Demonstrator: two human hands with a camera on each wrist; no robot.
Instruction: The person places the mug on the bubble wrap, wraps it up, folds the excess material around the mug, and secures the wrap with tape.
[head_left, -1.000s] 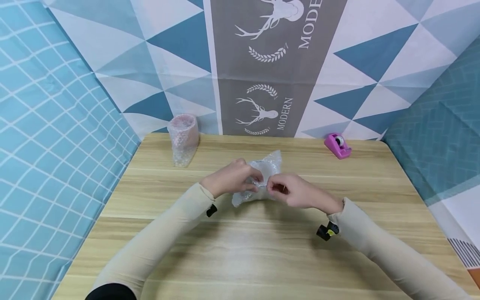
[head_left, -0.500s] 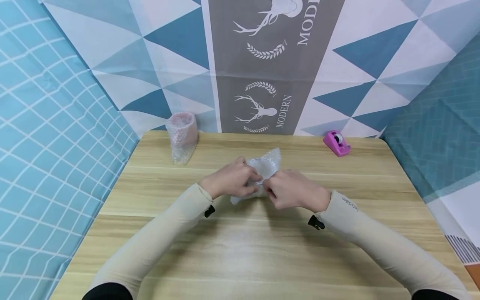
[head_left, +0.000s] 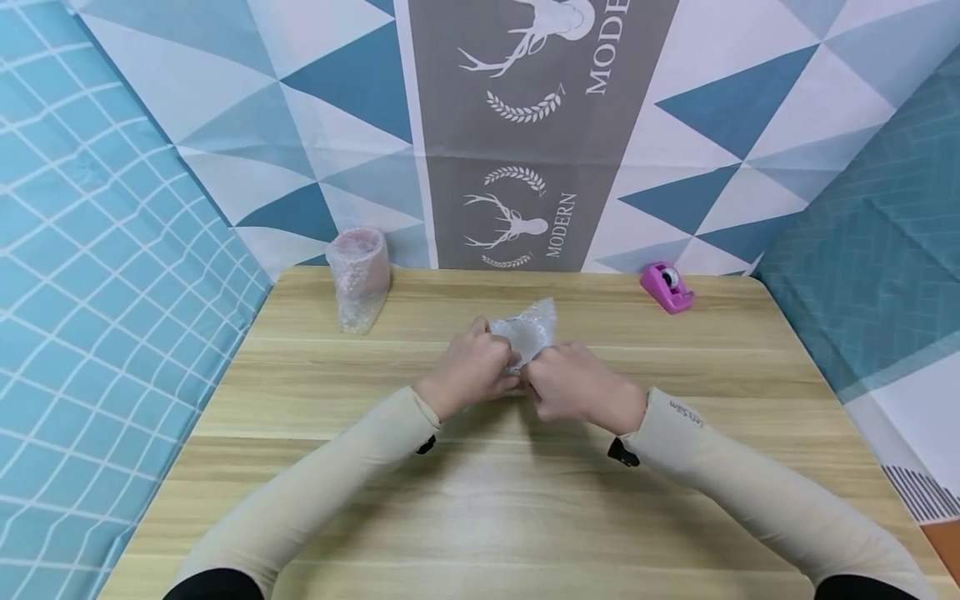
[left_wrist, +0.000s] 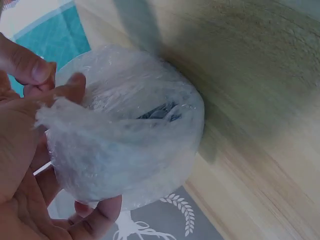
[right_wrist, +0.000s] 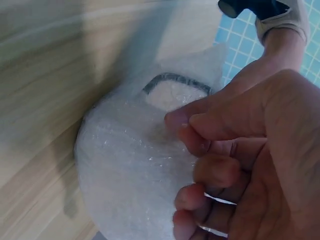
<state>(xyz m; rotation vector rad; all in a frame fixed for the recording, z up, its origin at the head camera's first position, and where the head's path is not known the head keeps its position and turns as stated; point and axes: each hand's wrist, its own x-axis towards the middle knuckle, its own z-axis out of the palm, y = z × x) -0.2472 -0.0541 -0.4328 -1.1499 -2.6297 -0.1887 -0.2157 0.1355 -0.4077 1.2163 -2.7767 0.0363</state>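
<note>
A rounded bundle in bubble wrap stands at the middle of the table, partly hidden behind both hands. In the right wrist view a dark curved band shows through its clear wrap; what lies inside cannot be made out. My left hand holds the bundle from the left, thumb over the wrap and fingertips curled under its side in the left wrist view. At the near side, my right hand has its thumb and index finger pinched together at the wrap, close to the left fingertips. The other right fingers are curled.
Another bubble-wrapped cylinder, pinkish, stands at the back left of the wooden table. A pink tape dispenser sits at the back right. Patterned cloths hang behind and at both sides.
My right hand has turned over, so its back now faces up, and has moved slightly left. The left hand has edged right and covers more of the bundle.
</note>
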